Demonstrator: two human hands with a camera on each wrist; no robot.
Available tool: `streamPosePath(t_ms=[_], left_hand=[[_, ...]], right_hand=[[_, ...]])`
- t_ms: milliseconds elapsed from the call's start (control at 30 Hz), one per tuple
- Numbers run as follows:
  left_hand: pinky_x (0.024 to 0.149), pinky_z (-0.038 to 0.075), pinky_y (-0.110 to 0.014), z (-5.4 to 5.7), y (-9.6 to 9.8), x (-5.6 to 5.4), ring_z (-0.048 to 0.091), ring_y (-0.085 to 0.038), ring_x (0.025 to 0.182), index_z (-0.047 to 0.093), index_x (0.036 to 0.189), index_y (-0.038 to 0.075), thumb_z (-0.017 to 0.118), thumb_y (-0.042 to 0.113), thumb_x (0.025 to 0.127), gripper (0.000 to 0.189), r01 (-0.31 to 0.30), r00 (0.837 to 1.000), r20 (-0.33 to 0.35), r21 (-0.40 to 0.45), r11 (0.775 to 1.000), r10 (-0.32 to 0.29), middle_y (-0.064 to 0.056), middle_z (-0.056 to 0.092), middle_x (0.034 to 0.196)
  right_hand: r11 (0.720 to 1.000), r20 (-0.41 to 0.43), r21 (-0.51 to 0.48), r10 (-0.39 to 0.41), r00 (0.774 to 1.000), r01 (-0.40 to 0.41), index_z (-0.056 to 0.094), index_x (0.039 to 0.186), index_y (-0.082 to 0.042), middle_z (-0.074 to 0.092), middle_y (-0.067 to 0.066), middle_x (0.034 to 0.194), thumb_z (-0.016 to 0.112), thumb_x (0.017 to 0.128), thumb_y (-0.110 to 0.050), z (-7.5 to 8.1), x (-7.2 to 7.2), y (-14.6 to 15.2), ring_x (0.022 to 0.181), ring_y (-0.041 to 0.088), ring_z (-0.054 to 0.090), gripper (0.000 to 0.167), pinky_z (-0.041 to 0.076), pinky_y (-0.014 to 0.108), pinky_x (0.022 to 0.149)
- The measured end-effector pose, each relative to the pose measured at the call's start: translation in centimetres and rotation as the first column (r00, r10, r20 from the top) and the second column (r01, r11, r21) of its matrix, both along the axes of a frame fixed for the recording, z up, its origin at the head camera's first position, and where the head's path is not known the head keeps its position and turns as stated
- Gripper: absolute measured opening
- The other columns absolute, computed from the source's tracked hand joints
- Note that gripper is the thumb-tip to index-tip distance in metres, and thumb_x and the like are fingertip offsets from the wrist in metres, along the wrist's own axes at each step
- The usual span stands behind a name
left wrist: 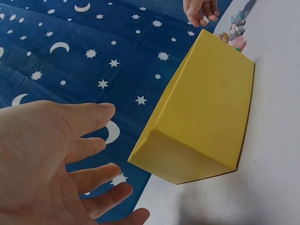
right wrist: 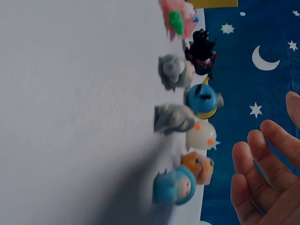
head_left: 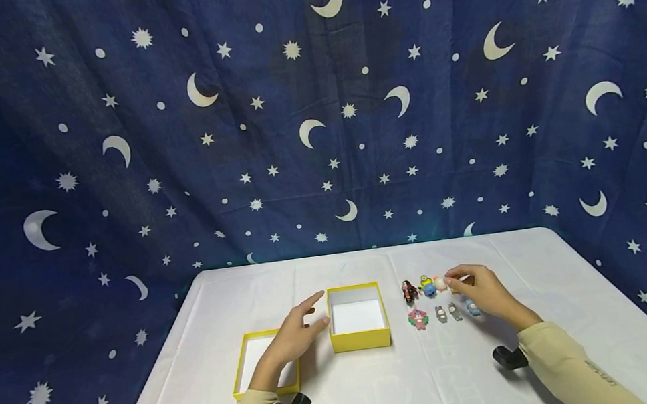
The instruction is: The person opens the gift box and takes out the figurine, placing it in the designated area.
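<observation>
My left hand (head_left: 291,337) hovers at the left side of an open yellow box (head_left: 361,341) with a white inside. Its fingers are spread and nothing lies in them. My right hand (head_left: 486,291) is over the right end of two rows of small figurines, fingers loosely bent, holding nothing in the right wrist view. Nearest its fingertips are a white figurine (right wrist: 200,136) with orange spots and an orange-brown one (right wrist: 202,167). The front row has a pink figurine (head_left: 419,319), two grey ones (head_left: 441,314) and a light blue one (right wrist: 171,187).
A yellow-rimmed lid (head_left: 238,381) lies inner side up under my left forearm. In the back row stand a dark figurine (head_left: 409,292) and a yellow-and-blue one (head_left: 427,287). A white cloth covers the table (head_left: 419,392); a star-patterned blue curtain (head_left: 283,166) hangs behind.
</observation>
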State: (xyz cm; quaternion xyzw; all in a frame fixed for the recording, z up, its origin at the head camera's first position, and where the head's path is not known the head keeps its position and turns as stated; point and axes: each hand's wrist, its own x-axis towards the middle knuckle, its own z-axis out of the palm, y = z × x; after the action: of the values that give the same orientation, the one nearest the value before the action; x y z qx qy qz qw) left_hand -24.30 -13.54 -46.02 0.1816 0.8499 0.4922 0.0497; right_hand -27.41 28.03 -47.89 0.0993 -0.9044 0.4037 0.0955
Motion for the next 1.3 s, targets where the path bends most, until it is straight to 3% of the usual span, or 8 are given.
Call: streamPosePath(t_ms=[267, 600, 833, 1067, 1300], left_hand=[[0.111, 0.039, -0.067, 0.3, 0.1, 0.0, 0.043, -0.048, 0.141, 0.042, 0.154, 0.008, 0.06, 0.017, 0.101, 0.057, -0.006, 1.0, -0.004, -0.005, 1.0, 0.006, -0.02, 0.043, 0.157], [0.111, 0.038, -0.068, 0.3, 0.2, -0.1, 0.044, -0.048, 0.14, 0.042, 0.154, 0.007, 0.059, 0.016, 0.101, 0.056, 0.003, 1.0, -0.02, -0.012, 1.0, -0.003, -0.019, 0.045, 0.156], [0.111, 0.04, -0.066, 0.2, 0.2, 0.0, 0.046, -0.047, 0.139, 0.043, 0.154, 0.009, 0.059, 0.018, 0.102, 0.055, 0.006, 1.0, -0.024, -0.032, 0.999, -0.007, -0.019, 0.046, 0.155], [0.109, 0.041, -0.066, 0.3, 0.2, 0.1, 0.048, -0.047, 0.137, 0.045, 0.153, 0.01, 0.06, 0.019, 0.101, 0.054, -0.004, 1.0, -0.03, -0.024, 1.0, 0.003, -0.02, 0.049, 0.153], [0.108, 0.043, -0.065, 0.6, 0.4, 0.2, 0.051, -0.047, 0.134, 0.047, 0.151, 0.007, 0.059, 0.016, 0.1, 0.053, -0.005, 0.998, -0.065, -0.004, 1.0, 0.005, -0.024, 0.05, 0.15]], right_hand=[[0.997, -0.014, -0.075, 0.017, 1.0, -0.018, 0.071, 0.116, 0.003, 0.074, 0.019, 0.106, 0.066, 0.099, -0.023, 0.3, -0.3, -1.7, 0.08, 0.03, 0.07, 0.031, 0.052, 0.022, 0.063], [0.988, -0.079, -0.143, 0.05, 0.996, -0.061, 0.072, 0.113, 0.0, 0.074, 0.02, 0.106, 0.067, 0.098, -0.021, 1.0, -0.3, -3.4, 0.072, 0.02, 0.068, 0.026, 0.052, 0.022, 0.06], [0.988, -0.093, -0.147, 0.043, 0.995, -0.056, 0.073, 0.114, -0.001, 0.074, 0.017, 0.106, 0.067, 0.098, -0.022, 1.5, -0.1, -4.8, 0.081, 0.026, 0.068, 0.027, 0.053, 0.022, 0.068], [0.991, -0.109, -0.124, 0.039, 0.993, -0.052, 0.073, 0.115, -0.004, 0.074, 0.015, 0.108, 0.067, 0.098, -0.025, 1.9, -0.1, -6.0, 0.081, 0.01, 0.065, 0.027, 0.054, 0.022, 0.07], [0.985, -0.129, -0.164, 0.036, 0.991, -0.057, 0.073, 0.115, -0.002, 0.073, 0.016, 0.108, 0.068, 0.097, -0.023, 2.1, -0.4, -7.0, 0.081, 0.005, 0.065, 0.028, 0.054, 0.021, 0.072]])
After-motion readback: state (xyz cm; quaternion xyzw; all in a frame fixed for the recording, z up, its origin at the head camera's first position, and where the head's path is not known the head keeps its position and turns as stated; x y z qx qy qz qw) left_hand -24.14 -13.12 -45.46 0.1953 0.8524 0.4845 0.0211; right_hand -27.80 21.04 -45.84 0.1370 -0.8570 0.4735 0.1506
